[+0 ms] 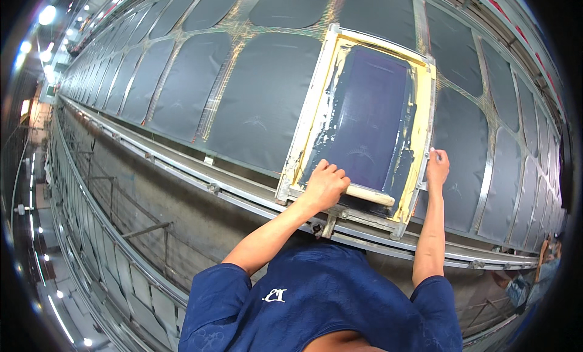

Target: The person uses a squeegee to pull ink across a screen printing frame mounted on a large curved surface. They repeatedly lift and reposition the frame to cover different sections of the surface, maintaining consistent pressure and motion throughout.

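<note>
Blue shirt (316,303) fills the bottom of the view at 6 o'clock, both bare forearms rising from it. Left hand (326,185), just below centre, is closed over the wooden squeegee (364,195), knuckles up, gripping its handle at the near end of the screen. Right hand (437,167), at about 3 o'clock from the left one, is curled around the right rail of the printing screen frame (316,118), fingers wrapped on the edge. The frame is a yellowish, ink-smeared rectangle lying flat on the long table (182,164), tilted toward 1 o'clock; inside it sits the dark purple mesh (370,121), wet-looking, with pale ink streaks along its left border and dark ink pooled down the right border. Squeegee lies across the mesh's near edge, touching it. Under and around the frame, dark grey fabric panels (261,103) lie in rows, running off toward 10 o'clock and 2 o'clock. A metal rail (243,197) edges the table on the near side, passing beneath the frame's bottom corner.
</note>
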`<state>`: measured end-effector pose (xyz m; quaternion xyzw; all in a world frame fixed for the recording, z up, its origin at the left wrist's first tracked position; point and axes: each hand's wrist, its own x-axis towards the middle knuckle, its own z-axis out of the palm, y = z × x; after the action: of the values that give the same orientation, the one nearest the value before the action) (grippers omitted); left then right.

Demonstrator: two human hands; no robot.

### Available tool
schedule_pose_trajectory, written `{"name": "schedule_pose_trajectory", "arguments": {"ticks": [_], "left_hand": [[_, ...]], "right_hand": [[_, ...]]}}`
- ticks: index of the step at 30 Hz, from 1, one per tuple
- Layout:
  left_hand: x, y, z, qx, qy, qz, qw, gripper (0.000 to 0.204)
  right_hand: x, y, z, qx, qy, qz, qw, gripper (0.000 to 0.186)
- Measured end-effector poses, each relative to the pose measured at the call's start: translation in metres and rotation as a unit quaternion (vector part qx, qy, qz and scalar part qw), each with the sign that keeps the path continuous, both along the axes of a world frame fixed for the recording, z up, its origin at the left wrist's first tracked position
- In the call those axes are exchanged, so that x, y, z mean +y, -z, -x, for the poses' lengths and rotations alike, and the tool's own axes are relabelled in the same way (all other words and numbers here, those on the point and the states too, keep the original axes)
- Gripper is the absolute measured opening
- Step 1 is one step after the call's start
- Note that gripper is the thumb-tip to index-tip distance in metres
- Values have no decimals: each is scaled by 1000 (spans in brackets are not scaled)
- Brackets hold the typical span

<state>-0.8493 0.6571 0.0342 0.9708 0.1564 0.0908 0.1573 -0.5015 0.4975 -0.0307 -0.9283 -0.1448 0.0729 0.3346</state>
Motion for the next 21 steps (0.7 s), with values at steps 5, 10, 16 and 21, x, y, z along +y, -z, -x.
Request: {"name": "schedule_pose_trajectory", "arguments": {"ticks": [5, 10, 16, 21], "left_hand": [[9, -21, 27, -15, -36, 29, 999, 21], [65, -28, 80, -10, -53, 16, 998, 29], [185, -26, 186, 4, -51, -12, 999, 26], [197, -33, 208, 5, -24, -26, 999, 32]], "right_hand": [[28, -82, 25, 53, 29, -21, 998, 25], [76, -25, 67, -8, -48, -170, 984, 22], [202, -14, 203, -8, -18, -212, 977, 23], [217, -19, 223, 34, 2, -207, 978, 22]]}}
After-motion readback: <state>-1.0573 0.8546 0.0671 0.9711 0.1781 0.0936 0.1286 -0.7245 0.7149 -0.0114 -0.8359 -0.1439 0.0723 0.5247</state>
